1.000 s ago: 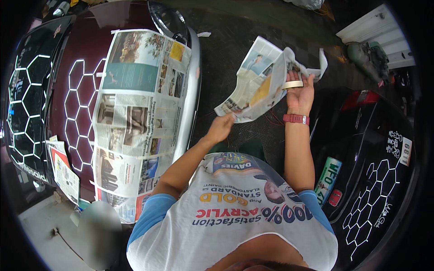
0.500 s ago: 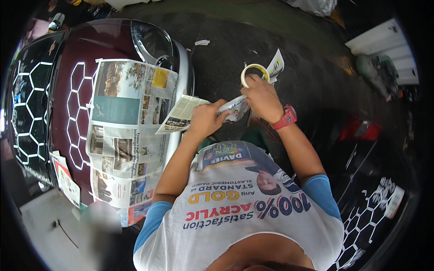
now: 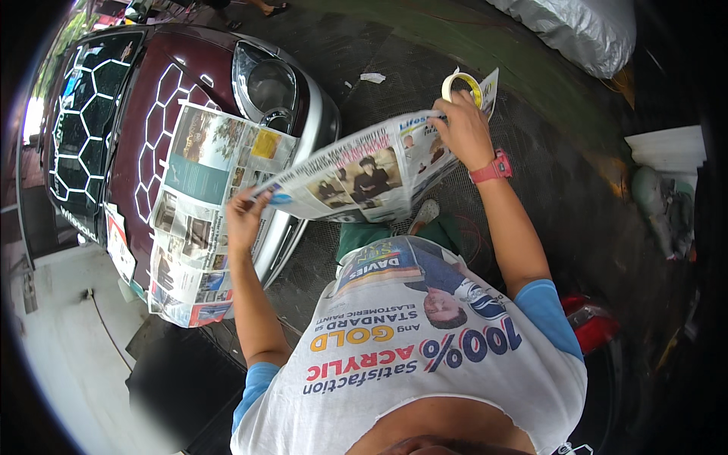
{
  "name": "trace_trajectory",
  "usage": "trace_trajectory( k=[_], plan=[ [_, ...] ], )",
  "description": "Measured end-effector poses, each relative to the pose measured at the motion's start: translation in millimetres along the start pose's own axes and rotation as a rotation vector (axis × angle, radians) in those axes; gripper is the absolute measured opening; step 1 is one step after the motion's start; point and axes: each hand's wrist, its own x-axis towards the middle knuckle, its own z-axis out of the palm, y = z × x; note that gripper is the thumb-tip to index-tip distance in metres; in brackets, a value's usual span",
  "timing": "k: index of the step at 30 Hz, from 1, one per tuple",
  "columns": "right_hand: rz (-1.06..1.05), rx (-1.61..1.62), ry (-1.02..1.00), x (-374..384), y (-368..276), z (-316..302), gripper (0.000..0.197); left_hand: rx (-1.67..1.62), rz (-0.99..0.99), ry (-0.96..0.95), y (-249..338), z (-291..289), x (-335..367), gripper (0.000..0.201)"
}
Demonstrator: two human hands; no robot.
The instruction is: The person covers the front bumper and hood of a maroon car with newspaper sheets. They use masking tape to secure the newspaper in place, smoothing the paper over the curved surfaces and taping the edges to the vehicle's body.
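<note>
Your left hand point(image 3: 246, 220) pinches one end of the newspaper sheet point(image 3: 364, 178), thumb on top. Your right hand point(image 3: 464, 129) grips the other end, the pale roll of tape point(image 3: 447, 89) up at its fingers — hooked over them or just pinched, I can't tell. So the step in hand looks like holding that sheet spread: it hangs in front of your body, its left end over the car's front edge, its lower side sagging. From here, I'd say, the hold calls for even tension at both ends and the roll kept clear of the paper.

Now the print! Dark and pinkish-red headlines run along the sheet above photographs, a blue heading near your right hand. Your shirt point(image 3: 425, 326) carries big red, gold and navy lettering, upside down from this angle, beside a printed portrait. Out on the maroon hood point(image 3: 174, 57), spread newspapers point(image 3: 197, 189) show small columns and pictures, too fine to follow — and white lettering crosses the base of the windshield point(image 3: 95, 106), below white hexagon outlines.
</note>
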Motion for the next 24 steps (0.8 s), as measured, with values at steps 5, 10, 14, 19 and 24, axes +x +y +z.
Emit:
trace_trajectory(
  k=[5,10,14,19,24],
  plan=[
    [0.027,-0.028,0.189,30,22,10,0.052,-0.228,0.378,0.261,98,54,32,0.028],
    [0.234,0.791,-0.149,31,-14,-29,0.072,0.543,0.739,0.198,155,115,52,0.024],
    [0.081,1.054,-0.452,5,-40,-42,0.077,0.302,0.478,-0.024,158,170,58,0.019],
    [-0.049,0.939,-0.499,-13,-52,-39,0.081,0.076,0.333,-0.294,137,202,62,0.025],
    [0.057,0.644,-0.380,-23,-61,-33,0.044,-0.036,0.304,-0.198,105,217,64,0.018]
  ],
)
